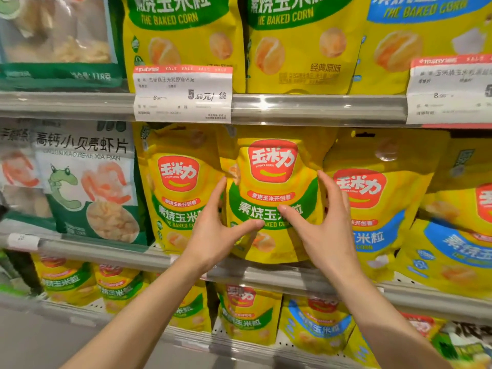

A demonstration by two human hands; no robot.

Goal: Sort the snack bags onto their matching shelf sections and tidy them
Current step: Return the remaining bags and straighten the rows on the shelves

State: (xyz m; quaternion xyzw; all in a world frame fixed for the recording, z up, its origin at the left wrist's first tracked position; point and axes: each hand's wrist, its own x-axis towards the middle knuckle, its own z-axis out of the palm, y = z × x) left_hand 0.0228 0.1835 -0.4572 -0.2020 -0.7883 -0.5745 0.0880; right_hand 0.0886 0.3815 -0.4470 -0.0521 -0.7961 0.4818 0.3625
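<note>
A yellow baked-corn bag with a green band (273, 182) stands upright on the middle shelf (266, 275). My left hand (215, 233) grips its left edge, thumb laid across the front. My right hand (322, 225) holds its right edge, thumb also on the front. To its left stands another green-band corn bag (175, 193). To its right stand blue-band corn bags (372, 203), with more of them at the far right (458, 249).
White-and-green shrimp chip bags (85, 182) fill the middle shelf's left end. The upper shelf holds green-band bags (183, 30) and a blue-band bag (426, 35), with price tags (183, 94) on its rail. The lower shelf (186, 339) holds more corn bags of both kinds.
</note>
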